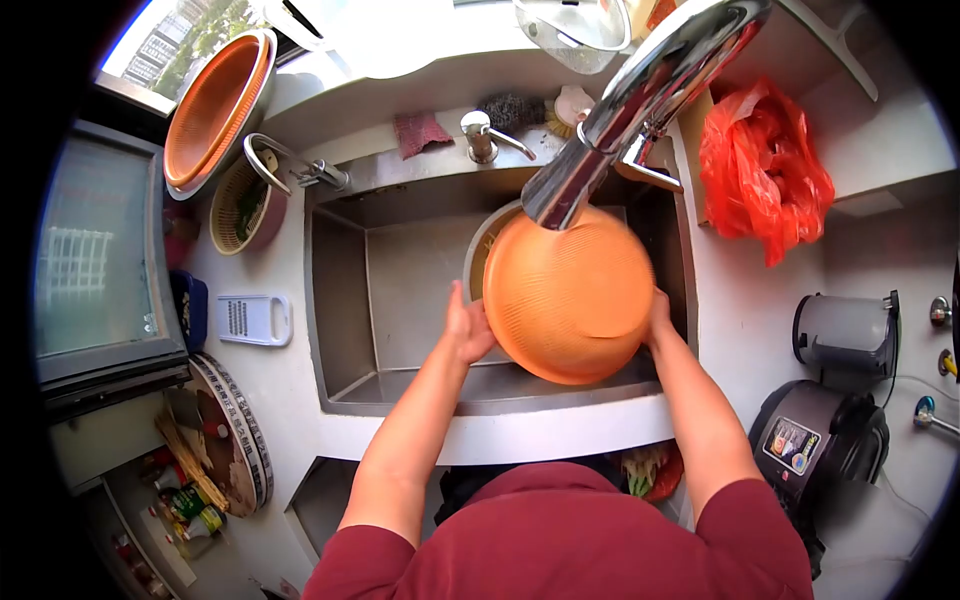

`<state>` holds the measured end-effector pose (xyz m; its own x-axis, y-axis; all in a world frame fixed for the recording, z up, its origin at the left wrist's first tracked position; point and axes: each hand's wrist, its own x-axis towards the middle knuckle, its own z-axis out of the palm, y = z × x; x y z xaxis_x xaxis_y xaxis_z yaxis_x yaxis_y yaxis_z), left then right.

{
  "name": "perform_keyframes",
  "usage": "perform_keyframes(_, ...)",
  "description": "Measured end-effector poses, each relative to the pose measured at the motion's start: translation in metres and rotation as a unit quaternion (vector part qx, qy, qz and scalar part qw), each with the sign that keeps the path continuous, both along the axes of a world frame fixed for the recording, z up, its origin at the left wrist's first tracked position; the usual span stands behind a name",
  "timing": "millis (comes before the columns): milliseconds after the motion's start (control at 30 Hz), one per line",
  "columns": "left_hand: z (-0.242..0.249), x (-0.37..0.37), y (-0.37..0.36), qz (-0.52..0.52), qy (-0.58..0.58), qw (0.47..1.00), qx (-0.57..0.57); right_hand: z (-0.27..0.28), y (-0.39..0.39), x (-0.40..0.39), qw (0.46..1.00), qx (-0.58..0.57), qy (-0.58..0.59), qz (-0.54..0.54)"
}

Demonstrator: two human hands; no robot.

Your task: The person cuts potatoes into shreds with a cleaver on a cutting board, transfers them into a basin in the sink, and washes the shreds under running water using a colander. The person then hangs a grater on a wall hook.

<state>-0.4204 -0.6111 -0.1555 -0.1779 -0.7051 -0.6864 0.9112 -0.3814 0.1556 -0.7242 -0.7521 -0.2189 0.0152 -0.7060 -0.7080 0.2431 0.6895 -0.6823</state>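
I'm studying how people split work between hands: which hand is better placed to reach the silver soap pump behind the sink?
Probably the left hand: the silver soap pump stands toward its side, while the right hand grips the round orange plastic colander beyond the chrome tap.

Garment: dark red short-sleeved shirt (560, 540) of plain fabric, no visible markings. Sleeves end above the elbows. Forearms, left hand (468, 325) and right hand (658, 318) bare, without gloves.

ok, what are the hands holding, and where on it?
Both hands hold an orange colander, turned bottom up over the sink. The left hand grips its left rim and the right hand grips its right rim.
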Motion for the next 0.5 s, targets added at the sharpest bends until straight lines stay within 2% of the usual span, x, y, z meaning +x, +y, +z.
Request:
perform_keyframes(33,0.015,-0.016,-0.007,-0.048,-0.066,0.997,-0.012,-0.008,0.001,-0.007,0.999,0.003,0.043,0.013)
perform_keyframes(67,0.014,-0.015,-0.008,-0.036,-0.055,0.998,-0.017,-0.01,-0.004,-0.006,0.996,0.0,0.082,0.027)
perform_keyframes(133,0.013,-0.011,-0.006,-0.001,-0.033,0.999,-0.027,0.004,-0.013,0.004,0.996,-0.029,0.077,0.036)
perform_keyframes(167,0.015,-0.006,-0.001,-0.017,-0.036,0.999,0.01,0.015,-0.007,0.003,0.995,-0.036,0.079,0.04)
perform_keyframes(267,-0.005,0.009,0.016,-0.02,-0.094,0.991,0.098,0.049,-0.002,0.009,0.998,-0.015,0.03,0.046)
perform_keyframes(300,-0.007,0.014,0.021,-0.017,-0.11,0.989,0.094,0.058,0.002,0.012,0.999,-0.002,-0.044,0.029)
perform_keyframes(400,-0.015,0.021,0.026,0.004,-0.102,0.985,0.138,0.064,0.015,0.009,0.995,-0.016,-0.094,-0.016)
perform_keyframes(433,-0.013,0.016,0.02,-0.004,-0.031,0.995,0.093,0.038,0.013,0.006,0.999,-0.035,0.001,0.032)
perform_keyframes(467,0.0,0.001,0.019,-0.032,-0.069,0.995,0.061,0.003,0.008,-0.001,0.993,-0.008,0.116,0.026)
perform_keyframes(500,0.017,-0.012,0.009,-0.057,-0.111,0.992,0.019,0.003,0.002,-0.003,0.993,-0.033,0.105,0.034)
